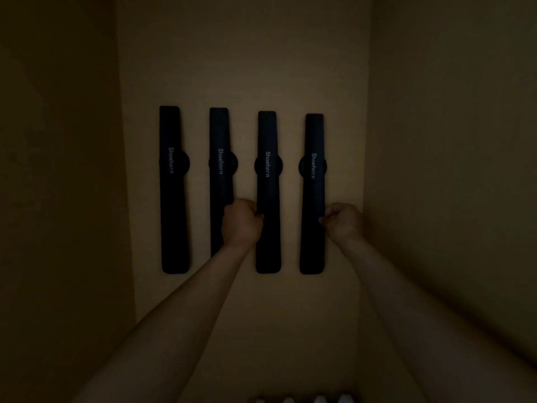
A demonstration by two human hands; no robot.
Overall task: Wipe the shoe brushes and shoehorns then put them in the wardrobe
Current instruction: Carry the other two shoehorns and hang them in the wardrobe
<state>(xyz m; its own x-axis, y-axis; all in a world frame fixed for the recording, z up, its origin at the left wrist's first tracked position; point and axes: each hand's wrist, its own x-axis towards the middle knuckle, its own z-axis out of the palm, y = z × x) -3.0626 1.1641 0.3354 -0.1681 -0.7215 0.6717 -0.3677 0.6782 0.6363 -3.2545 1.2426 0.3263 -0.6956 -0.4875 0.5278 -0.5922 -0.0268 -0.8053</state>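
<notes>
Head view, dim and yellowish, looks into a plain beige wardrobe recess (244, 68) with side walls closing in on either side. Four long, flat black shoehorns hang upright in a row on its back panel, each printed with the pale word "Shoehorn" running down its length and each sitting over a round dark mount at about mid-height.

Taking the third shoehorn (268, 181), counted from the left wall, as the landmark: the first shoehorn (172, 193) hangs furthest to its left, well apart from both hands. The second shoehorn (220, 170) hangs just left of the landmark, and its lower part is hidden behind the left hand (241, 222) and forearm. The fourth shoehorn (313, 196) hangs just right of the landmark.

The left hand is curled into a fist against the landmark's left edge, below its mount, with the fingers seemingly pinching that edge; in this low light it is hard to be sure how far they wrap round it. The right hand (343, 221) is likewise curled, its fingertips gripping the right edge of the fourth shoehorn at about the same height. The two hands are apart, with the lower halves of the landmark and the fourth shoehorn between them, and both bare forearms reach up from the bottom corners.

Directly below the landmark, at the bottom edge, a few small pale rounded shapes (302, 399) show, too cropped to identify.
</notes>
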